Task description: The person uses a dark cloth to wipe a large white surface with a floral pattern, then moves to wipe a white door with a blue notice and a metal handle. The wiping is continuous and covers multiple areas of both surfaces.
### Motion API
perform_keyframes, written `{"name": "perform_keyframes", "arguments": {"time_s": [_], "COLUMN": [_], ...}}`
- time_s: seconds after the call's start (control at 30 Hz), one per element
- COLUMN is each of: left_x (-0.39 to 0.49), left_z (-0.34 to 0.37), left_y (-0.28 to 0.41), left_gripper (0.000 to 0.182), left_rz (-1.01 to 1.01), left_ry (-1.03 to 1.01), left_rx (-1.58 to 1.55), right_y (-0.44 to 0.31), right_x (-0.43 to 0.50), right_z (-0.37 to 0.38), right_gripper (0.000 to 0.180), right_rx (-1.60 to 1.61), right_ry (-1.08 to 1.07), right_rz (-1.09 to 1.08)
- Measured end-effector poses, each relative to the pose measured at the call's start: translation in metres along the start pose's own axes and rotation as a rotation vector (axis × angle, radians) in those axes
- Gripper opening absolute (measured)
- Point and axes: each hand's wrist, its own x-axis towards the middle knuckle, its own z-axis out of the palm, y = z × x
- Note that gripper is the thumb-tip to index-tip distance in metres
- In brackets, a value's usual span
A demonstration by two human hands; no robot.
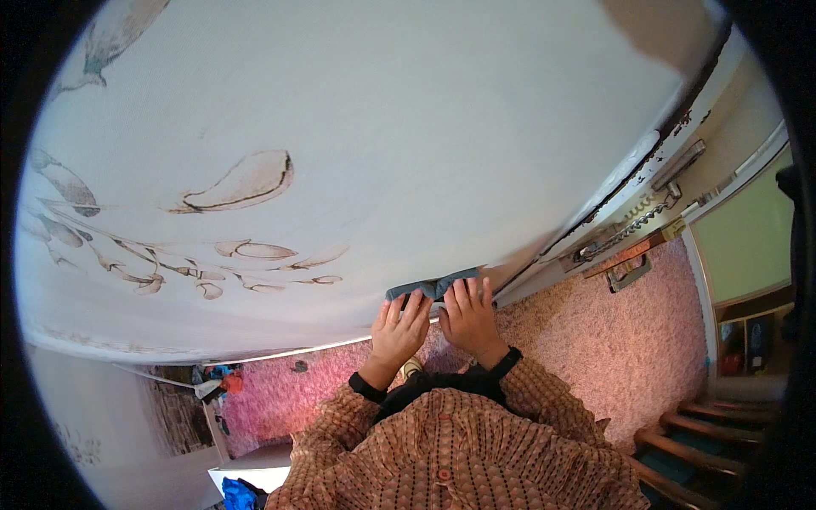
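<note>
A folded grey-blue cloth (433, 286) lies against a pale wall (446, 159) printed with brown and grey flower buds. My left hand (400, 331) has its fingers over the cloth's left part. On its right part rest the fingers of my right hand (470, 322); its outermost finger reaches past the cloth's end. Both hands press the cloth flat to the wall, low on the printed surface, and the thumbs are partly hidden. Black bands circle both wrists.
To the right, a door edge (593, 223) has chipped paint, a metal chain (631, 229) and a handle (685, 162). Pink carpet (612, 331) covers the floor. Brown wooden slats (695, 449) stand at lower right. Several small items (220, 380) lie at left, and a blue bag-like object (241, 494) below.
</note>
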Motion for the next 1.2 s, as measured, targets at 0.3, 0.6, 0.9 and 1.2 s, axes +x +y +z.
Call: {"name": "perform_keyframes", "arguments": {"time_s": [0.3, 0.6, 0.9, 1.2], "left_x": [0.051, 0.025, 0.079, 0.055], "left_z": [-0.017, 0.02, -0.002, 0.028], "left_y": [0.006, 0.029, 0.044, 0.06], "left_gripper": [0.032, 0.035, 0.034, 0.037], "left_rz": [-0.019, 0.127, 0.001, 0.203], "left_ry": [0.201, -0.057, 0.091, -0.028], "left_rx": [0.013, -0.016, -0.089, 0.062], "right_y": [0.018, 0.037, 0.061, 0.068], "right_x": [0.03, -0.016, 0.02, -0.027], "right_z": [-0.021, 0.008, -0.033, 0.0], "right_gripper": [0.043, 0.042, 0.04, 0.062], "right_rx": [-0.037, 0.025, -0.03, 0.093], "right_ry": [0.281, 0.069, 0.298, 0.106], "right_rz": [-0.03, 0.083, 0.1, 0.208]}}
